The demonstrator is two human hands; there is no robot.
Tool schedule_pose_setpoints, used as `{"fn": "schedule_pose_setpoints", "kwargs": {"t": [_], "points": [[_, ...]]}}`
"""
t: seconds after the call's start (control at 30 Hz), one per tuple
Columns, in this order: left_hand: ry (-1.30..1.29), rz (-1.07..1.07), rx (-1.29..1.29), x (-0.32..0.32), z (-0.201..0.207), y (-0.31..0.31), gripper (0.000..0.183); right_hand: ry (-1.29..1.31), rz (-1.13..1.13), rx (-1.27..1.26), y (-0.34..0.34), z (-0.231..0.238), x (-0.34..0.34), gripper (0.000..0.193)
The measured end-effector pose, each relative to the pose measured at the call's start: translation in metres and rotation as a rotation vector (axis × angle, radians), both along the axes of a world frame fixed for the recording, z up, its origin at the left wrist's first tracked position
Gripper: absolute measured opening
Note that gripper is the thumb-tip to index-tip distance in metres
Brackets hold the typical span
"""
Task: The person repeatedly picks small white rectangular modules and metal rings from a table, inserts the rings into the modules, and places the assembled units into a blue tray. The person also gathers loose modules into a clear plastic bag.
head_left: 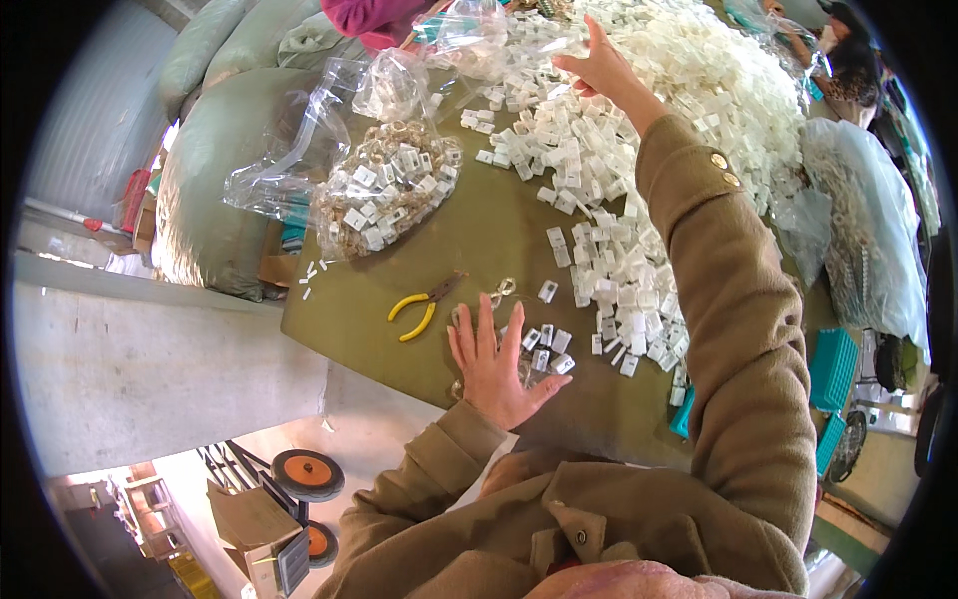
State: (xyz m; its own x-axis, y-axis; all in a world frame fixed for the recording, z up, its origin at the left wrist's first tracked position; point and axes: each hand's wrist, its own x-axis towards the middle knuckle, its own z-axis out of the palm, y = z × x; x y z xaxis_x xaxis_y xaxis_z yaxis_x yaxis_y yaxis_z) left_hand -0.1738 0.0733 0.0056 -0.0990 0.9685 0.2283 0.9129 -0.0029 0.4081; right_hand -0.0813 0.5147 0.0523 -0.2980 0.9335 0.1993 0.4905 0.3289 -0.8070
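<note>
While my left hand (496, 364) lies flat, fingers spread, on small white plastic clips (547, 349), I see my right hand (599, 65) pinching a clear plastic bag (479, 35) above the white clip heap (699, 80); another clear bag (384, 190) holds mixed clips

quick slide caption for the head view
Left hand flat on small white plastic pieces near yellow-handled pliers; right hand reaches into the far white heap.

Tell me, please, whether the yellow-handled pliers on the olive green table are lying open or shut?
Open: the yellow-handled pliers lie flat with handles spread apart, beside the left hand.
</note>
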Motion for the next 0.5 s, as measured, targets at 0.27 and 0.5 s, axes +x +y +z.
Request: {"fn": "schedule_pose_setpoints", "kwargs": {"t": [0.27, 0.5], "points": [[-0.029, -0.077, -0.032, 0.003, 0.003, 0.008, 0.092, -0.116, -0.099, 0.273, 0.005, -0.001, 0.006, 0.084], [-0.095, -0.095, 0.010, 0.000, 0.001, 0.012, 0.091, -0.039, 0.140, -0.054, -0.010, -0.001, -0.046, 0.098]]}}
